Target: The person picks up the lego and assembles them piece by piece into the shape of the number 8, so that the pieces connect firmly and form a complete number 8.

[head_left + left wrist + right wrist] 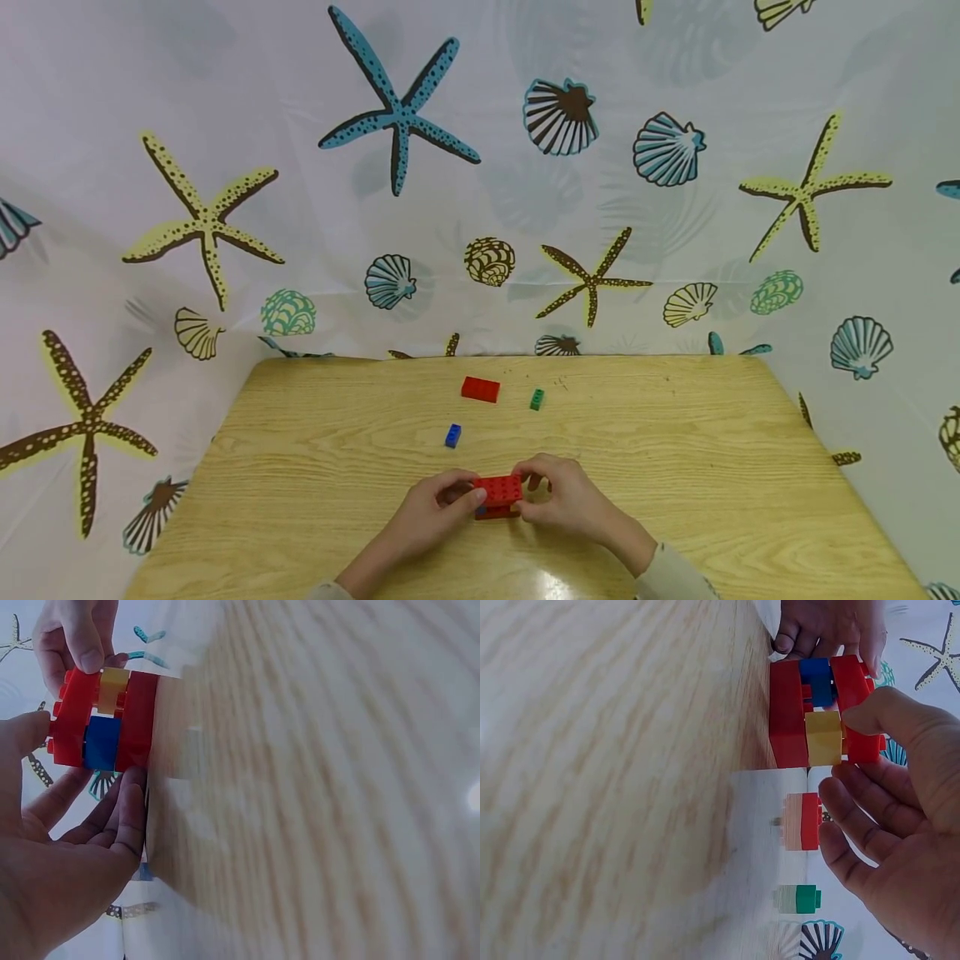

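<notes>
A small stack of toy building bricks stands on the table near its front, between both hands. At the bottom lies a red brick [787, 720]. On it sit a blue brick [102, 742] at the left end and a yellow brick [823, 739] at the right end. Across these two lies an upper red brick [498, 487], studs up and a little tilted, with a slight gap above the yellow brick. My left hand [429, 517] holds its left end between thumb and fingers. My right hand [573, 502] pinches its right end, thumb on the near side.
Farther back on the wooden table [675, 450] lie another red brick [480, 389], a small green brick [537, 399] and a small blue brick [453, 436]. A white cloth [480, 192] printed with shells and starfish hangs behind and along both sides.
</notes>
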The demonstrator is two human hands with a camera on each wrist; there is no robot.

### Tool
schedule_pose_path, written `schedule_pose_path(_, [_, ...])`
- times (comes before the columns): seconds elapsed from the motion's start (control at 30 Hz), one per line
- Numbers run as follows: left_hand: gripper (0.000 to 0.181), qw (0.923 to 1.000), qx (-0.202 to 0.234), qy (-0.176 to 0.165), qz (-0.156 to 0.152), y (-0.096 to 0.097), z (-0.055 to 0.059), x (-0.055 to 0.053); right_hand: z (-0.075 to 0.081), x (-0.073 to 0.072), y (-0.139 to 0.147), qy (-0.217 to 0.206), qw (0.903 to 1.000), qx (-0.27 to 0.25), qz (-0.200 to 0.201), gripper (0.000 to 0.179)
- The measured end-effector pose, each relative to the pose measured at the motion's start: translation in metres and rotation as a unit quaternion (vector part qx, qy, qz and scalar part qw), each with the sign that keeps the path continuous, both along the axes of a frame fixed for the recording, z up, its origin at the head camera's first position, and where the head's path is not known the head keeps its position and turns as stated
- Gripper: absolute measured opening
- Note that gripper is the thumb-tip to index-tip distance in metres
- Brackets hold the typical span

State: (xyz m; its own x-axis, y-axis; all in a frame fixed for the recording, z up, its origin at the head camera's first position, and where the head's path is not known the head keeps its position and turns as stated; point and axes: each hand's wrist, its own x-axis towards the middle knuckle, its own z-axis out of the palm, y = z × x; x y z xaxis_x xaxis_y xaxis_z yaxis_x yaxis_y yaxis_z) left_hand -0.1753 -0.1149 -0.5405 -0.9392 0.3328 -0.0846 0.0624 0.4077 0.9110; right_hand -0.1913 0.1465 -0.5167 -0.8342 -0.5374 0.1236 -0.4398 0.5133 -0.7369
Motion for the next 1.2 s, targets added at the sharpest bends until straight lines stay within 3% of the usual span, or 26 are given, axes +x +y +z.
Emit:
schedule_pose_path(0.37, [0.042,1.0000,0.003,0.002,-0.002,0.0027,0.0059,0.0001,0.0004,-0.0023,0.0013,-0.023,0.9997,0.009,-0.001,0.028])
schedule_pose_path(0.83, [0.043,0.9961,-0.036,0.080,-0.013,0.0027,0.0025,0.0003,0.0010,-0.0039,0.0038,-0.036,0.9993,-0.008,0.009,0.028])
schedule_pose_path(1.2, [0.042,0.9940,-0.050,0.096,-0.019,0.0038,0.0047,0.0032,-0.0004,-0.0041,0.0038,-0.037,0.9992,-0.010,0.008,0.028])
